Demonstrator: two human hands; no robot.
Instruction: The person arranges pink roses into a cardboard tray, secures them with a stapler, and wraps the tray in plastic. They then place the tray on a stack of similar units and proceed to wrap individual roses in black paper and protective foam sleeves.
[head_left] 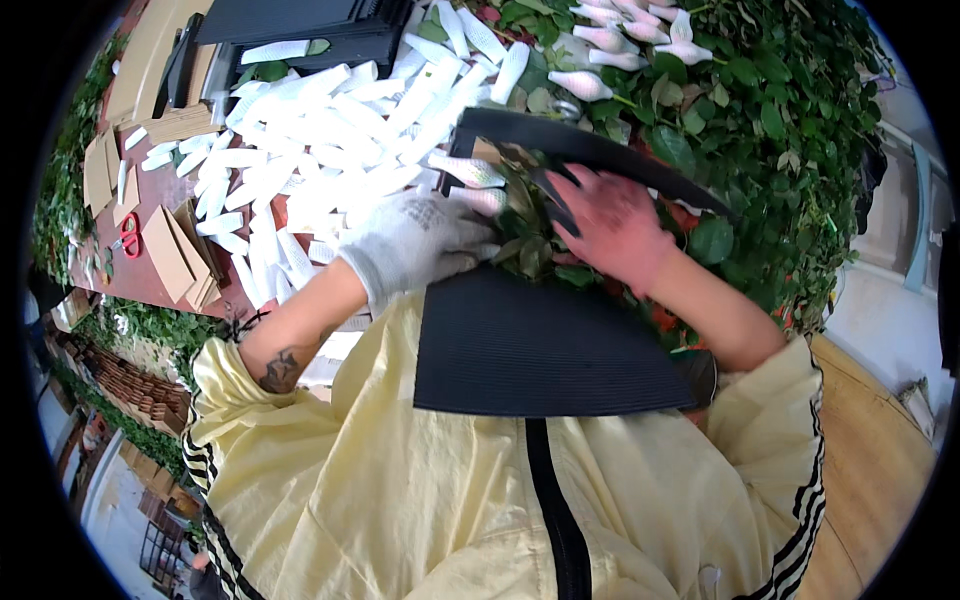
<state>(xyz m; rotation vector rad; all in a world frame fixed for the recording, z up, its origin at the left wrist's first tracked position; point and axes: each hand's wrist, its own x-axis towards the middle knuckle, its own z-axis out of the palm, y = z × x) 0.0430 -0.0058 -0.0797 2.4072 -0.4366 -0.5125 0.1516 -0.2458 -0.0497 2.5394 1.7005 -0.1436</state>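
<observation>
Black corrugated sheet [540, 350] curls around a leafy stem bunch [530, 240]; gloved left hand [415, 245] presses the bunch's left side, bare right hand [615, 225] lies spread on its right, under the sheet's upper edge.

- Black corrugated sheet [540, 350]: curved, fan-shaped, wrapped around the stems, lower part spread toward the person's chest.
- Rose bunch [525, 235]: green leaves, netted buds, lying inside the sheet.
</observation>
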